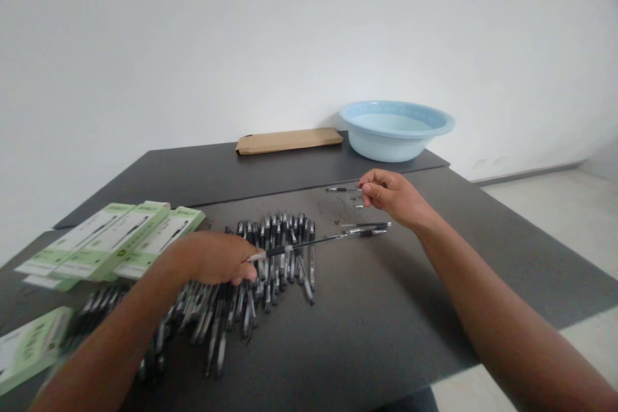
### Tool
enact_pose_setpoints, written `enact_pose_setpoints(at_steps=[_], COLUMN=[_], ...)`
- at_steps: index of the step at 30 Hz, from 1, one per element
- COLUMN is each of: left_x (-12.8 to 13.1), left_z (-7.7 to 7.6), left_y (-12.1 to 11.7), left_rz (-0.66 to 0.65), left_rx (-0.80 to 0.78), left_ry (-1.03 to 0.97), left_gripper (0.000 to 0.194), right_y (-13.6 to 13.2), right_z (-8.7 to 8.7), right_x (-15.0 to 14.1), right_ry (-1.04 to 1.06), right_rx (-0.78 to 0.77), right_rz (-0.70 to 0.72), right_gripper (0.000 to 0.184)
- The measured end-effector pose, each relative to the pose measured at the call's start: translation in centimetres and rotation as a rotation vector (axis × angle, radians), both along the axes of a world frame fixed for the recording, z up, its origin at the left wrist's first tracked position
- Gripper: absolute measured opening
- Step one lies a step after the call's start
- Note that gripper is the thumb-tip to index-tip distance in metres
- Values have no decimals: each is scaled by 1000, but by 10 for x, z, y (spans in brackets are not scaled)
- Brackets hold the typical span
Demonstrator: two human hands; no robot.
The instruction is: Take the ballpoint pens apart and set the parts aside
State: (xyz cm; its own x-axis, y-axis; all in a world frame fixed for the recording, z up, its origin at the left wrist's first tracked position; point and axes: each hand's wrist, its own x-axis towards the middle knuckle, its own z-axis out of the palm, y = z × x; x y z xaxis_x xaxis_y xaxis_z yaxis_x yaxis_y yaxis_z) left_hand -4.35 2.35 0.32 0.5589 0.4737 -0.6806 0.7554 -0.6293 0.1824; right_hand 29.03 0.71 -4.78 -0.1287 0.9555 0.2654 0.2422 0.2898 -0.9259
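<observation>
My left hand [224,257] is closed around the clear end of a gel pen [275,250] with a black grip. A thin dark refill stretches from it to the right, towards a few pens [369,230] lying on the table. Under and around that hand lie many loose black-and-clear pens [275,232] in a spread pile. My right hand [393,196] is pinched shut over the table's far right part; what its fingers hold, if anything, I cannot make out. Close to its fingertips is a black-and-clear pen part [340,189], with small thin pieces around it.
Green and white pen boxes [120,238] are stacked at the left, and another box [33,347] lies nearer. At the back are a flat brown cardboard piece [290,140] and a light blue basin [386,145]. The dark table [338,335] meets a second one along a seam.
</observation>
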Motion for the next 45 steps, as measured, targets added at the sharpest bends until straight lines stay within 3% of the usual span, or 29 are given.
enact_pose_setpoints(at_steps=[3,11,16,23,45], left_x=[0,1,1,-1,-3], left_z=[-2,0,3,3,-1], left_y=[5,9,10,13,15], left_rz=[12,44,87,63,62], left_rx=[-22,-44,-71,-102,-106], left_ry=[0,22,37,27,25], left_gripper=[28,35,37,42,44], right_y=[-2,-1,-12,-22,-30], right_z=[3,1,4,8,7], right_x=[-4,-2,-22,-42,-51], right_ry=[45,306,91,-164,-152], right_rx=[-14,-60,-37,0,-61], right_rz=[64,73,179,186,257], right_gripper=[24,22,18,10,8])
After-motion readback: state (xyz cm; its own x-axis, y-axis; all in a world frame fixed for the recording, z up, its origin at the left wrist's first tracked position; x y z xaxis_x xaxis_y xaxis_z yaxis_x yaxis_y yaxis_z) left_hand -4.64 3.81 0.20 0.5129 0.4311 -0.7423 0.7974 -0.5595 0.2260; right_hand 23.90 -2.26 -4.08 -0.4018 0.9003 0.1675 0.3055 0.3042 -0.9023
